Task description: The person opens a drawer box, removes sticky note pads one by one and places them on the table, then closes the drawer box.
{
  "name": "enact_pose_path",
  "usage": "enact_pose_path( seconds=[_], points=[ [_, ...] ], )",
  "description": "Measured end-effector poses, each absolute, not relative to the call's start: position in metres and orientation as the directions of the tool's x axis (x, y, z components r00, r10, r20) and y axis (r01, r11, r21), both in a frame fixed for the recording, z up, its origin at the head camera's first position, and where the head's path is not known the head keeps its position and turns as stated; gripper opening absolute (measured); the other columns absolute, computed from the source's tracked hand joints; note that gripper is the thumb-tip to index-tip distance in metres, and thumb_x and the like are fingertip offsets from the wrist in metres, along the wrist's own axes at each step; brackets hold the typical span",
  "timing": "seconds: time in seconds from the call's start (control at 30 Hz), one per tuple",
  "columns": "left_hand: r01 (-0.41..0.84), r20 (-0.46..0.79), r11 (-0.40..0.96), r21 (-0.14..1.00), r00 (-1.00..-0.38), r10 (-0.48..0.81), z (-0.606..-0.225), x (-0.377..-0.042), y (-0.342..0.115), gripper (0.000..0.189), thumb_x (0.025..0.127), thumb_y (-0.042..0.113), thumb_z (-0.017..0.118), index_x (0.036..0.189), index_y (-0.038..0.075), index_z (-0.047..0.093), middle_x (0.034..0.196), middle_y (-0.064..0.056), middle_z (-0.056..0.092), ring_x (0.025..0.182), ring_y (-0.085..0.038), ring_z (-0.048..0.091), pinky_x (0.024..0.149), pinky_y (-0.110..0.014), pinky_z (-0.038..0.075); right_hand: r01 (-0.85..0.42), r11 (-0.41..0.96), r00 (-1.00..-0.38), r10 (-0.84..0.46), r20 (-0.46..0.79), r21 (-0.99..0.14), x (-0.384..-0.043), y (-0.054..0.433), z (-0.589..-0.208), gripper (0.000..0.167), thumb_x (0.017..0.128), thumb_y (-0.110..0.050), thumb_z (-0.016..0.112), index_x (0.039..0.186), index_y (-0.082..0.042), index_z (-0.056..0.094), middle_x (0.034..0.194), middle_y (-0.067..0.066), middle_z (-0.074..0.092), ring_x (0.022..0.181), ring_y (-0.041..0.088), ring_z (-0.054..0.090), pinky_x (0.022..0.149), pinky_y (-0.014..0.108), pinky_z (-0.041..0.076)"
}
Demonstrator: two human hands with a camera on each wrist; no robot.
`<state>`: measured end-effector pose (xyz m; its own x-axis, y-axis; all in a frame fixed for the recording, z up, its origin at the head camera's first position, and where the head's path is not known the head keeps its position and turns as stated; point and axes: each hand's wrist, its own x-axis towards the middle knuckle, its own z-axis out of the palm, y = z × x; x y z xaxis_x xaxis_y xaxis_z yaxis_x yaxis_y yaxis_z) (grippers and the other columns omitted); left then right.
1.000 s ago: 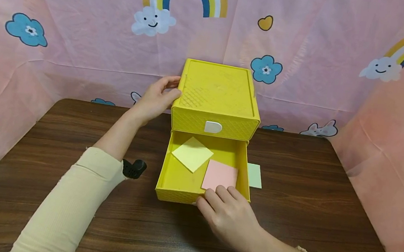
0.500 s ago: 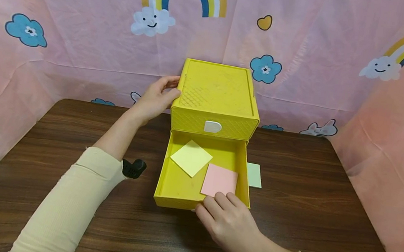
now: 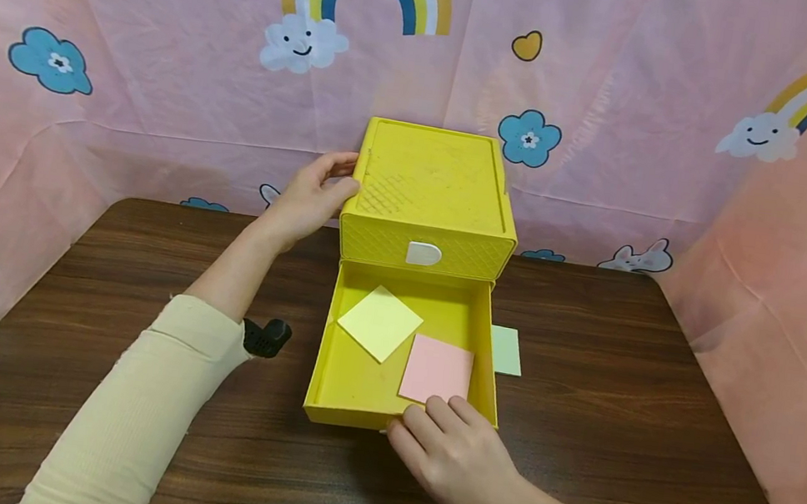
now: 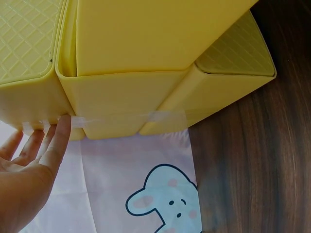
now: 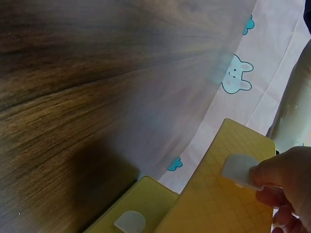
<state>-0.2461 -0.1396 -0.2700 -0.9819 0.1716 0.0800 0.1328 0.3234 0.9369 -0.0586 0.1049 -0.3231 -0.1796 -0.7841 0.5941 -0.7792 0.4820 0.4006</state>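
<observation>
A yellow drawer unit (image 3: 435,176) stands on the table, its middle drawer (image 3: 350,380) pulled out. Inside that drawer lie a pale yellow sticky note (image 3: 380,323) and a pink sticky note (image 3: 437,371). My right hand (image 3: 453,460) is at the drawer's front; in the right wrist view its thumb and fingers pinch the white handle (image 5: 238,169). At the unit's upper left side is my left hand (image 3: 307,198), its fairly straight fingertips (image 4: 63,127) touching the side wall.
A pale green sticky note (image 3: 506,350) lies right of the drawer, partly hidden by it. The upper drawer's white handle (image 3: 423,254) and a lower drawer's handle (image 5: 130,222) show. Behind the dark wooden table (image 3: 603,411) hangs a pink printed cloth (image 3: 620,85).
The middle drawer has slid further out toward me, carrying the yellow and pink notes along. My right hand has come back with it, while the left hand stays at the unit's side.
</observation>
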Motion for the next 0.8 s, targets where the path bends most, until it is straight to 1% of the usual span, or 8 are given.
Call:
enact_pose_path(
  seconds=[0.3, 0.57, 0.67, 0.8],
  points=[
    [0.125, 0.072, 0.33, 0.936, -0.983, 0.169, -0.2701, -0.2458, -0.14, 0.053, 0.094, 0.028, 0.045, 0.143, 0.013, 0.031, 0.141, -0.008, 0.038, 0.121, -0.021, 0.046, 0.094, -0.038, 0.046, -0.789, 0.474, -0.18, -0.787, 0.59, 0.392, -0.0547, 0.1062, -0.3248, 0.027, 0.097, -0.01, 0.038, 0.077, -0.009, 0.058, 0.069, -0.001, 0.049, 0.056, 0.014, 0.036, 0.051, 0.022, 0.031],
    [0.123, 0.07, 0.335, 0.934, -0.984, 0.166, -0.2708, -0.2465, -0.1401, 0.054, 0.093, 0.028, 0.046, 0.143, 0.014, 0.032, 0.141, -0.006, 0.038, 0.121, -0.02, 0.046, 0.094, -0.038, 0.046, -0.788, 0.467, -0.174, -0.794, 0.583, 0.401, -0.0535, 0.108, -0.3269, 0.027, 0.096, -0.01, 0.038, 0.08, -0.01, 0.059, 0.071, -0.002, 0.05, 0.057, 0.014, 0.038, 0.051, 0.022, 0.032],
    [0.124, 0.071, 0.337, 0.933, -0.984, 0.165, -0.271, -0.2465, -0.14, 0.054, 0.093, 0.029, 0.046, 0.143, 0.014, 0.032, 0.141, -0.006, 0.038, 0.121, -0.02, 0.046, 0.094, -0.038, 0.046, -0.785, 0.464, -0.167, -0.796, 0.582, 0.409, -0.0536, 0.1077, -0.3287, 0.027, 0.096, -0.01, 0.038, 0.079, -0.01, 0.059, 0.07, -0.002, 0.05, 0.056, 0.014, 0.037, 0.05, 0.022, 0.032],
    [0.126, 0.073, 0.341, 0.932, -0.984, 0.163, -0.2712, -0.2466, -0.1399, 0.054, 0.093, 0.028, 0.046, 0.143, 0.014, 0.032, 0.14, -0.006, 0.038, 0.121, -0.02, 0.046, 0.094, -0.038, 0.046, -0.782, 0.452, -0.142, -0.799, 0.584, 0.429, -0.0537, 0.107, -0.3315, 0.026, 0.095, -0.007, 0.039, 0.077, -0.01, 0.059, 0.069, -0.002, 0.049, 0.056, 0.013, 0.037, 0.05, 0.02, 0.03]
  ],
)
